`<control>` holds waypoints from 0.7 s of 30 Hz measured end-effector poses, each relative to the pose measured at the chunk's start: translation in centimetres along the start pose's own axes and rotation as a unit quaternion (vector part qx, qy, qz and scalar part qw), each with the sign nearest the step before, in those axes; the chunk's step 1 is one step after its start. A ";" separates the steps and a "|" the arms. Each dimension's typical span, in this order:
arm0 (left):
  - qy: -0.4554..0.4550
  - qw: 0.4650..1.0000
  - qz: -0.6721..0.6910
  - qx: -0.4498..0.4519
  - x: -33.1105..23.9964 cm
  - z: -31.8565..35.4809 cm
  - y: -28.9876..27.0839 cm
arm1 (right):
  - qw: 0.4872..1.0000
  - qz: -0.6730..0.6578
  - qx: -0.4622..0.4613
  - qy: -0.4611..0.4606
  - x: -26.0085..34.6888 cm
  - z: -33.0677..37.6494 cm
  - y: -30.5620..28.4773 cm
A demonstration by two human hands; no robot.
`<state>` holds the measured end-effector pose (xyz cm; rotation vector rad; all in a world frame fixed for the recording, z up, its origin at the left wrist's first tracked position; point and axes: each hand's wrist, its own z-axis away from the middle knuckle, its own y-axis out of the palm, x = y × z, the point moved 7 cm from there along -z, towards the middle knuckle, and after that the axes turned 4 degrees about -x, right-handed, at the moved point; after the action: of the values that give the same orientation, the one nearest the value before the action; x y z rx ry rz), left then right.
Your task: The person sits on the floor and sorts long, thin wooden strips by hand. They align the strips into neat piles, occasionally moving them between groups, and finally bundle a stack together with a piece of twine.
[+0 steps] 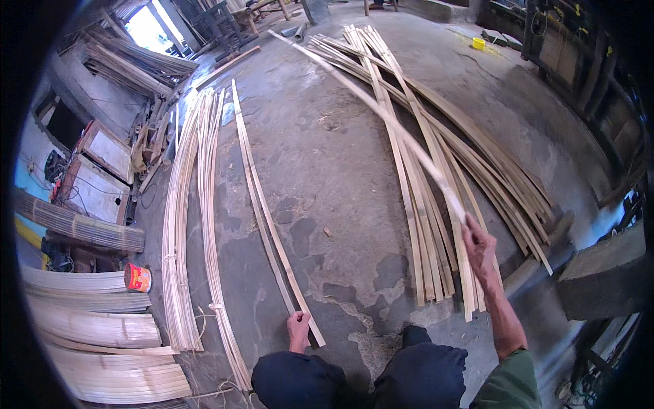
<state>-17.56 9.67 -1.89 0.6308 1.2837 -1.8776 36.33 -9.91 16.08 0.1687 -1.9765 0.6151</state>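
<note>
My right hand (pixel 479 245) is closed around the near end of a long pale bamboo strip (pixel 410 141), which slants away to the far left above the floor. Beneath it, a loose, crossing pile of bamboo strips (pixel 424 238) lies on the right. My left hand (pixel 298 331), low in front of my knees, pinches at the near end of a narrow pair of bamboo strips (pixel 272 234) lying along the floor. Exactly how many strips its fingers grip is hidden.
To the left lie long bundles of strips (pixel 178 232), (pixel 212 273) and stacked strips (pixel 102 324) with a red tin (pixel 138 278). A small yellow container (pixel 478 43) stands far right. A concrete block (pixel 603 273) is at the right edge.
</note>
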 end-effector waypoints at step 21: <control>-0.017 0.999 -0.012 0.035 0.8 -0.2 -0.6 | 0.931 0.359 0.054 -0.032 -13.0 -10.1 -19.0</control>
<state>-18.55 9.70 -2.24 0.6195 1.2122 -1.9512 57.66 -23.23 14.98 -0.5006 -2.0492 1.1958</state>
